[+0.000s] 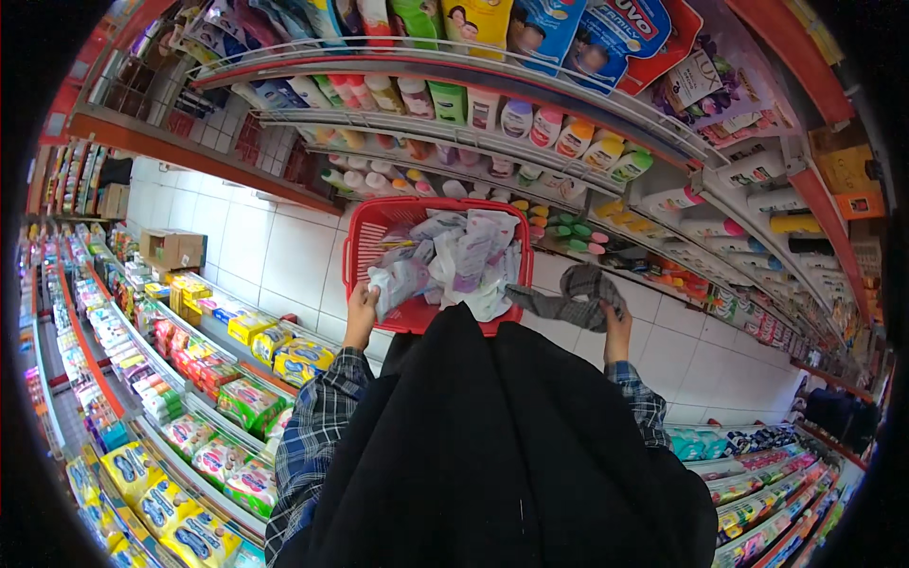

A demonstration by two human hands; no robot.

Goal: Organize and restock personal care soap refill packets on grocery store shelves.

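Note:
A red plastic shopping basket [527, 266] is in front of me, holding several white plastic packets [477, 255] in a loose pile. At the basket's near left corner, my left hand [362, 316] grips a white packet [398, 282] with purplish print. Out to the right of the basket, my right hand [616, 325] is closed on a dark grey checked cloth [589, 295]. One end of that cloth reaches over the basket's right rim. What supports the basket from below is hidden.
Shelves of bottles [447, 103] and refill pouches [476, 28] stand ahead and to the right. Left are shelves with yellow packs [305, 361] and an open cardboard box [172, 248]. White floor tiles [238, 231] run between them. More stocked shelves [763, 483] lie at lower right.

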